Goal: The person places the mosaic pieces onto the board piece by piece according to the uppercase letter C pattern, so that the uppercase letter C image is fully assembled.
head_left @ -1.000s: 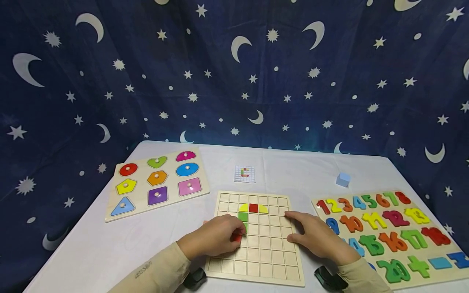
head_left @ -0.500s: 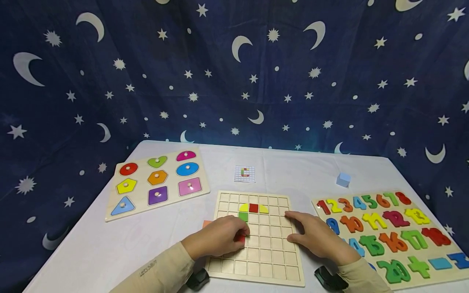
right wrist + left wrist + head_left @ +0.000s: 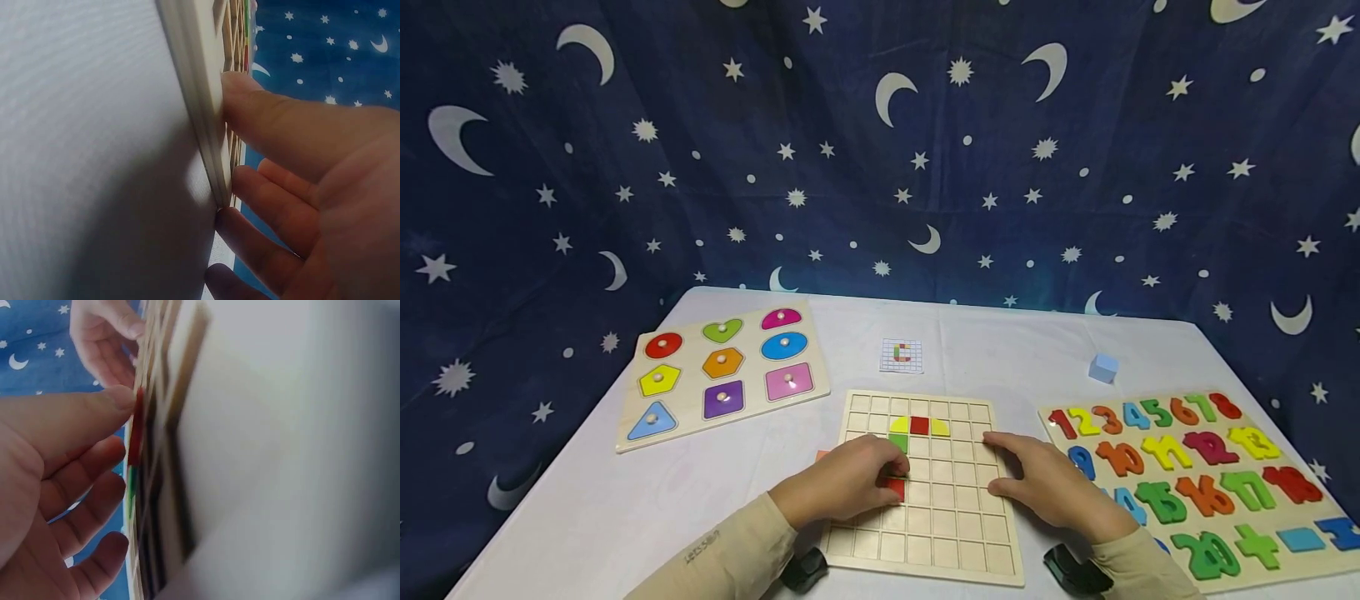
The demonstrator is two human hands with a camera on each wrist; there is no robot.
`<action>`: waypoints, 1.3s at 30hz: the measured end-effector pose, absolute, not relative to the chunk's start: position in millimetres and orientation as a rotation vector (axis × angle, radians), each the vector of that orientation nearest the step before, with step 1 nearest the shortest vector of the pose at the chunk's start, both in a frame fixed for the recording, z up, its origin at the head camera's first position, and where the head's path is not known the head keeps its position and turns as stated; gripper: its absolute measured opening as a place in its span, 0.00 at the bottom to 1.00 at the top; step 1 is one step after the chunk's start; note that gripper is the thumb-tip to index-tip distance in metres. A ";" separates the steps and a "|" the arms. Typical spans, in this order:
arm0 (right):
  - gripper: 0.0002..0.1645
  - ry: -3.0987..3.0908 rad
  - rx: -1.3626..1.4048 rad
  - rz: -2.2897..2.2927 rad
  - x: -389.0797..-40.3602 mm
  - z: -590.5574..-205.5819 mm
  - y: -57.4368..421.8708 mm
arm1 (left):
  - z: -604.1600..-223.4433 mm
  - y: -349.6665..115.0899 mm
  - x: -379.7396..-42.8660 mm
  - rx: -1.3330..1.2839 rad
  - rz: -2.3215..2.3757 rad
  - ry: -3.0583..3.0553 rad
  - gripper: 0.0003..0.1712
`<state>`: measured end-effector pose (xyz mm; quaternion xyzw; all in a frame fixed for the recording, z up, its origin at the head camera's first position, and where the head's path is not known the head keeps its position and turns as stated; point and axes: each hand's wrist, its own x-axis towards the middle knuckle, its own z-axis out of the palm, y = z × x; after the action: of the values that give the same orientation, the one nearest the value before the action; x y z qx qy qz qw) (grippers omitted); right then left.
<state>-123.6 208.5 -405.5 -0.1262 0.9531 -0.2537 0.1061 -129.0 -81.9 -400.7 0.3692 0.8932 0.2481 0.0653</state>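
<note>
Across the wooden grid board (image 3: pixel 988 552), left hand (image 3: pixel 848 479) first: its thumb touches the red square tile (image 3: pixel 897 490), in the green square tile's (image 3: pixel 898 444) column; pinching or not, I cannot tell. Best press it level between the ridges, letting the right hand (image 3: pixel 1048 479), fingers loosely extended, steady the right edge.

Navy backdrop (image 3: pixel 842 200) — patterned with white moons, stars, dots | tabletop (image 3: pixel 1000 350) — white-covered, faintly creased
</note>
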 end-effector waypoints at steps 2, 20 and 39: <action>0.39 2.807 -0.378 -0.747 -123.5 -405.4 208.2 | -399.2 -83.6 -130.0 1.089 0.742 2.701 0.13; 0.39 2.804 -0.402 -0.752 -123.7 -405.0 208.7 | -403.1 -83.8 -132.7 1.083 0.673 2.753 0.12; 0.39 2.806 -0.392 -0.770 -123.9 -407.5 210.7 | -396.6 -102.2 -131.5 0.919 0.843 2.728 0.17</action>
<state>-123.9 210.7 -407.5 -0.1329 0.9506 -0.2610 0.1028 -131.5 -102.2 -396.6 0.3056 0.9071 0.2805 0.0711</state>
